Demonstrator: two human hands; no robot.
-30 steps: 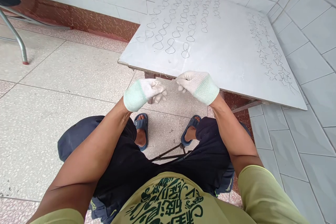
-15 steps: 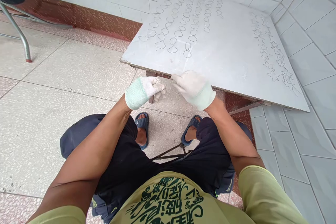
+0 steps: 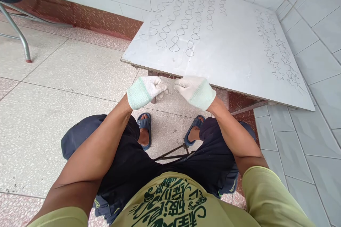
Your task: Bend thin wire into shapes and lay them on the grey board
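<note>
Both my hands wear white gloves with pale green cuffs and meet just in front of the board's near edge. My left hand (image 3: 157,88) is closed, its fingers pinching a thin wire (image 3: 172,76). From the right, my right hand (image 3: 190,87) pinches the same wire with thumb and forefinger. Only a short curved stretch of the wire shows between the hands; the rest is too fine or hidden by the gloves. Beyond the hands, a white board (image 3: 223,55) carries rows of figure-eight wire shapes (image 3: 189,48) on its left part and star-shaped wire pieces (image 3: 278,74) along its right side.
White tiled walls (image 3: 317,53) border the board behind and at right. A metal chair leg (image 3: 25,48) stands on the speckled floor (image 3: 66,64) at far left. Below my hands are my sandalled feet (image 3: 144,129) and a dark thin-legged frame (image 3: 173,154).
My right hand has turned slightly and shifted down and left, its fingers now bunched tighter on the wire. My left hand stays nearly where it was.
</note>
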